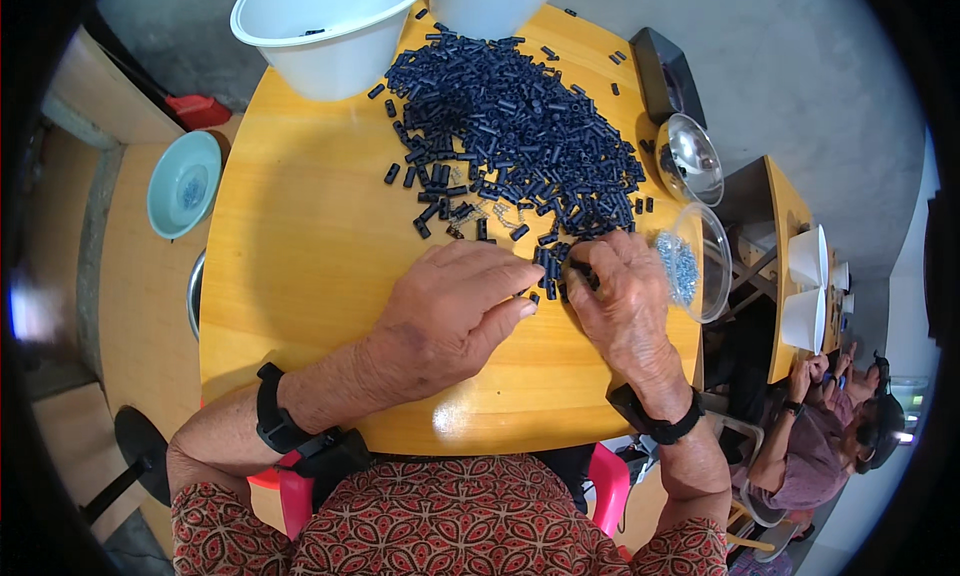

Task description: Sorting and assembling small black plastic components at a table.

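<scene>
A large heap of short black plastic tubes [510, 116] covers the far middle of the yellow table. My left hand [440, 301] is at the heap's near side, thumb and forefinger closed around a small black tube [533, 298] that is mostly hidden. To its right my right hand [625, 301] curls down, with a dark tube [582, 272] partly showing between thumb and fingers. Several more tubes [549, 266] lie side by side between the two hands. Thin metal springs [497, 211] are scattered along the near edge of the heap.
Clear tub [717, 276] with small silvery parts [677, 266] sits by my right hand. Beyond are a metal bowl [690, 161] and a dark tray [668, 76]. White buckets [335, 61] stand at the far edge. A teal basin [185, 186] is lower left; another person [815, 446] sits at right.
</scene>
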Demonstrator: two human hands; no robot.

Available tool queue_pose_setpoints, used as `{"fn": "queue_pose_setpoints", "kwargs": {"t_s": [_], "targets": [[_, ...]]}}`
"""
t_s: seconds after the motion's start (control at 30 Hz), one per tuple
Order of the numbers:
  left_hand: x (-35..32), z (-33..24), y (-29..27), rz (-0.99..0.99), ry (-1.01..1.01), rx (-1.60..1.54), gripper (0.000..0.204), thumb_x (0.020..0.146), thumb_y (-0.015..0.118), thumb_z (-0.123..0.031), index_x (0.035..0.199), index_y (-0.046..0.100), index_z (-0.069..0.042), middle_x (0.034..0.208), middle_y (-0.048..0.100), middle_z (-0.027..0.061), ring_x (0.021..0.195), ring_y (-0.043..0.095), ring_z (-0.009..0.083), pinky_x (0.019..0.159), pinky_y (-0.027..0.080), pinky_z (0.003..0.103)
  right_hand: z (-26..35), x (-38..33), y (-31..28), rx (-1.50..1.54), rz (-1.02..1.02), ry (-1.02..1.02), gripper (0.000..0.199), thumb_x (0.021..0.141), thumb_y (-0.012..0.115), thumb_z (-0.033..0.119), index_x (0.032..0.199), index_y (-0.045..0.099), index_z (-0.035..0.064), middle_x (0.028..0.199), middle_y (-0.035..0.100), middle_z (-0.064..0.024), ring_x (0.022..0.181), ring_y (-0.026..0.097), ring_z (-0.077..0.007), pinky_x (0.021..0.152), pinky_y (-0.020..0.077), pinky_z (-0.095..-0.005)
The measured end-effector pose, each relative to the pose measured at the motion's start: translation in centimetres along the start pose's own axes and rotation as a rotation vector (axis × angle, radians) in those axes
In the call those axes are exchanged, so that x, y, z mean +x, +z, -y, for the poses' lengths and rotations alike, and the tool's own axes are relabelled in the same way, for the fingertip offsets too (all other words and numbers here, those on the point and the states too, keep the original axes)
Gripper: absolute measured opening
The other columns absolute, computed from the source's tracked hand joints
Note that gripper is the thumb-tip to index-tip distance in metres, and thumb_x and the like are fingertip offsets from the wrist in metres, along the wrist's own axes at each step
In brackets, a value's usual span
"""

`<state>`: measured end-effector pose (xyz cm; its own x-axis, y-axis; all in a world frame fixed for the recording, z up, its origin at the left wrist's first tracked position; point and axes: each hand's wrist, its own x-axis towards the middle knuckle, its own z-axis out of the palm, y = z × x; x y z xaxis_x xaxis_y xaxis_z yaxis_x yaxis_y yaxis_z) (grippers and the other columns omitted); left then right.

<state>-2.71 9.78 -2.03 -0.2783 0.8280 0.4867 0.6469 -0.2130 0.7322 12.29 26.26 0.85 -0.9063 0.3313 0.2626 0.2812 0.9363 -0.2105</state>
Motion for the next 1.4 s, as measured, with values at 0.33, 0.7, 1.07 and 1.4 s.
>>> {"fn": "queue_pose_setpoints", "kwargs": {"t_s": [0.33, 0.7, 1.07, 1.4], "targets": [[-0.2, -0.8, 0.0, 0.059, -0.504, -0.595, 0.019, 0.093, 0.063, -0.004, 0.111, 0.066, 0.001, 0.104, 0.07, 0.008, 0.099, 0.065, 0.0131, 0.089, 0.051, 0.026, 3.4, 0.1, -1.5, 0.687, -0.067, 0.235, 0.014, 0.078, 0.073, -0.005, 0.088, 0.067, 0.0007, 0.089, 0.067, -0.0078, 0.081, 0.062, -0.0196, 0.072, 0.0488, -0.0292], [-0.3, -0.1, 0.2, 0.058, -0.695, -1.078, 0.02, 0.09, 0.068, -0.002, 0.11, 0.066, 0.001, 0.102, 0.069, 0.0044, 0.096, 0.064, 0.0097, 0.089, 0.051, 0.025, 5.3, -1.4, -0.1, 0.639, -0.227, 0.069, 0.018, 0.081, 0.069, -0.002, 0.099, 0.07, 0.0008, 0.087, 0.065, -0.0122, 0.079, 0.059, -0.0249, 0.071, 0.0484, -0.0336], [0.4, -0.7, -0.8, 0.177, -0.721, -0.989, 0.011, 0.089, 0.067, -0.002, 0.1, 0.068, 0.0, 0.098, 0.071, 0.0084, 0.091, 0.067, 0.0148, 0.087, 0.053, 0.028, 0.1, -7.8, -4.7, 0.577, 0.201, 0.418, 0.014, 0.081, 0.072, 0.002, 0.094, 0.069, -0.0005, 0.084, 0.065, -0.0117, 0.078, 0.062, -0.0269, 0.07, 0.0497, -0.0354], [0.5, -1.2, -1.3, 0.163, -0.875, -1.116, 0.016, 0.095, 0.063, -0.011, 0.105, 0.068, 0.001, 0.099, 0.071, 0.0101, 0.091, 0.067, 0.0147, 0.085, 0.053, 0.028, 2.3, -4.2, -2.2, 0.405, -0.002, 0.135, 0.022, 0.077, 0.072, 0.0, 0.099, 0.069, -0.0025, 0.091, 0.066, -0.0137, 0.082, 0.062, -0.0304, 0.073, 0.0505, -0.0374]]}}
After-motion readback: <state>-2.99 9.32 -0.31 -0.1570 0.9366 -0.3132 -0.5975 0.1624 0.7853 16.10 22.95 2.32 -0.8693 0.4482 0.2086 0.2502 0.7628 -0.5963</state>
